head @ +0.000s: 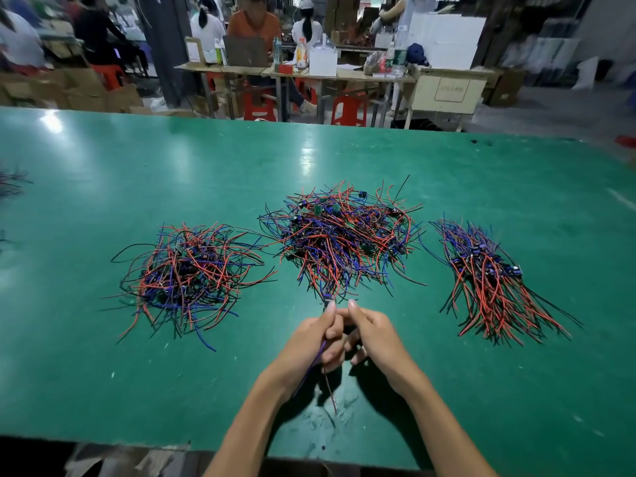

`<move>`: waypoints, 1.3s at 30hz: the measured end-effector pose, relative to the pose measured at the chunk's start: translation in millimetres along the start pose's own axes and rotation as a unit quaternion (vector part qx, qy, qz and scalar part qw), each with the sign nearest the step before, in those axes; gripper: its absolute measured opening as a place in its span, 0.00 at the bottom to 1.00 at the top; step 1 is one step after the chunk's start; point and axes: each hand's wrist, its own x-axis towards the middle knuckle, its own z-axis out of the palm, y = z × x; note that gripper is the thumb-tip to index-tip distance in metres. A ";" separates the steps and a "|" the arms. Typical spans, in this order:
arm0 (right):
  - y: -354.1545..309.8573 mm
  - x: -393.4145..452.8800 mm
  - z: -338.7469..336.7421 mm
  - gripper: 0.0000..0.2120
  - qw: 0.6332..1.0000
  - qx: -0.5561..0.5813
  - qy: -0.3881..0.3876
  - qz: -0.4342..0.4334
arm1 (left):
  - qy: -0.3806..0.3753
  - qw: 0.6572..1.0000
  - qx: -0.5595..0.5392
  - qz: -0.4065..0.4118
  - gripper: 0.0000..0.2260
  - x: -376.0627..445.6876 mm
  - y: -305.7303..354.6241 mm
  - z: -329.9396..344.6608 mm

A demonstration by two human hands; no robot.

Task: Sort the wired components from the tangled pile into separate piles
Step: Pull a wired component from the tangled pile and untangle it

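On the green table (pixel 103 187) lie 3 heaps of red, blue and black wired components: a tangled pile (pixel 344 235) in the middle, a loose left pile (pixel 189 273), and a combed right pile (pixel 492 277). Just before the middle pile, the left hand (pixel 309 342) pinches one wired component (pixel 321 352), its leads hanging below. The right hand (pixel 371 335) touches it, fingers curled; its grasp I cannot tell.

From my end the green table top (pixel 137 166) looks smooth and semi-glossy, throwing back pale lamp glare, with fine scuffs near its front edge. The wires in the tangled pile (pixel 344 235) look like thin plastic-sheathed leads, red, blue and black, with a dull sheen. Behind it, the red stools (pixel 349 110) look like moulded plastic
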 end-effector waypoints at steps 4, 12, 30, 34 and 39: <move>0.7 7.9 -3.1 0.18 0.998 0.055 -0.025 -0.013 | -0.084 0.996 0.033 -0.018 0.22 -6.3 0.7 -1.5; 11.5 8.0 -18.4 0.09 0.951 0.299 0.022 -0.070 | -0.076 0.984 0.141 -0.076 0.20 2.4 14.2 -7.3; 16.6 4.4 -13.3 0.10 0.964 0.227 0.090 -0.108 | 0.051 0.999 0.006 0.005 0.09 14.8 -0.1 4.3; 17.6 4.3 -13.2 0.10 0.968 0.211 0.081 -0.111 | 0.091 0.996 -0.002 0.016 0.07 16.7 -3.9 8.2; 17.8 3.2 -15.0 0.12 0.966 0.207 0.084 -0.133 | 0.134 0.990 -0.014 0.043 0.04 13.3 -10.2 9.9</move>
